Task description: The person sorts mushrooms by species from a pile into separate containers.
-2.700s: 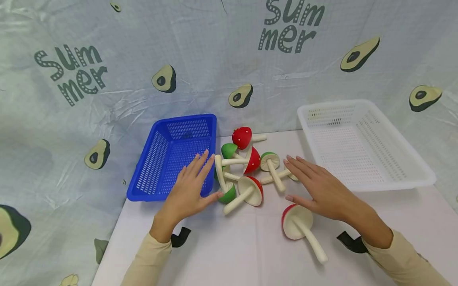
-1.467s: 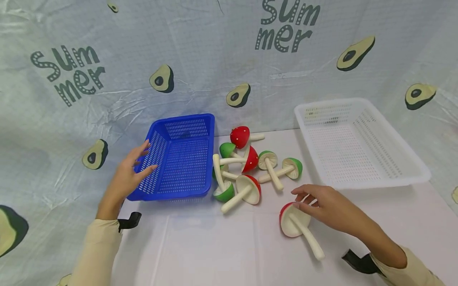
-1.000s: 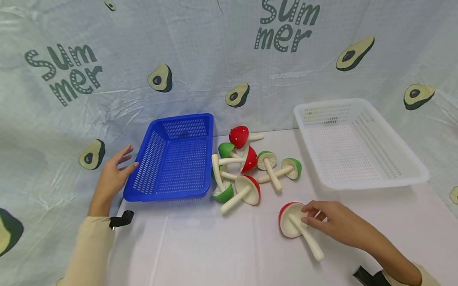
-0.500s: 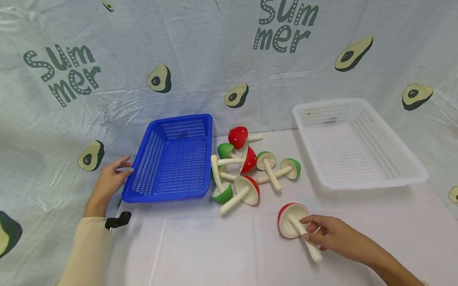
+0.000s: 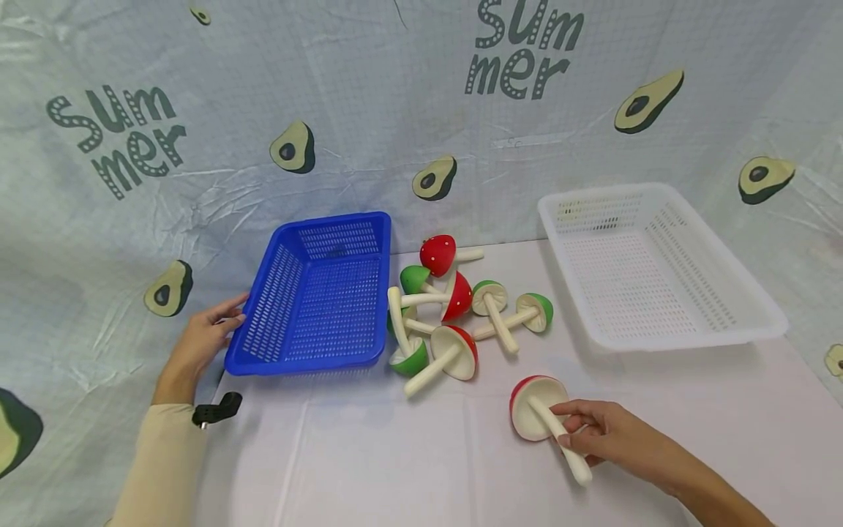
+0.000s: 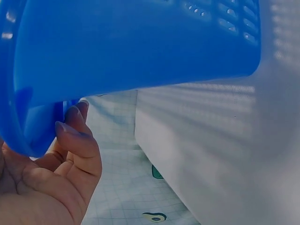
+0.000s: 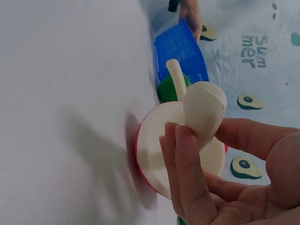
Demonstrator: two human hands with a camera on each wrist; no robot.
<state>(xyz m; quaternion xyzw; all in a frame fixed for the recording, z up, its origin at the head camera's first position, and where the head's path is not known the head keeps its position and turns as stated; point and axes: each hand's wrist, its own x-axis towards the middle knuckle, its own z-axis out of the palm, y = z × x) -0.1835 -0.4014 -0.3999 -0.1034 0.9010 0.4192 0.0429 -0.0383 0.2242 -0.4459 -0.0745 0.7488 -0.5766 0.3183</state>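
The pale backdrop cloth (image 5: pixel 369 88) carries the word "summer", broken over two lines as "sum" and "mer" in dark grey-green letters. One tilted print (image 5: pixel 118 139) stands up and left of the far left corner of the surface (image 5: pixel 382 454); another print (image 5: pixel 523 47), cropped at the top, stands above the surface's far edge. The right wrist view shows a sideways print (image 7: pixel 253 51) of the same word.

Pale backdrop (image 5: pixel 369 88) (avocado-printed) behind a white tabletop (image 5: pixel 382 461).
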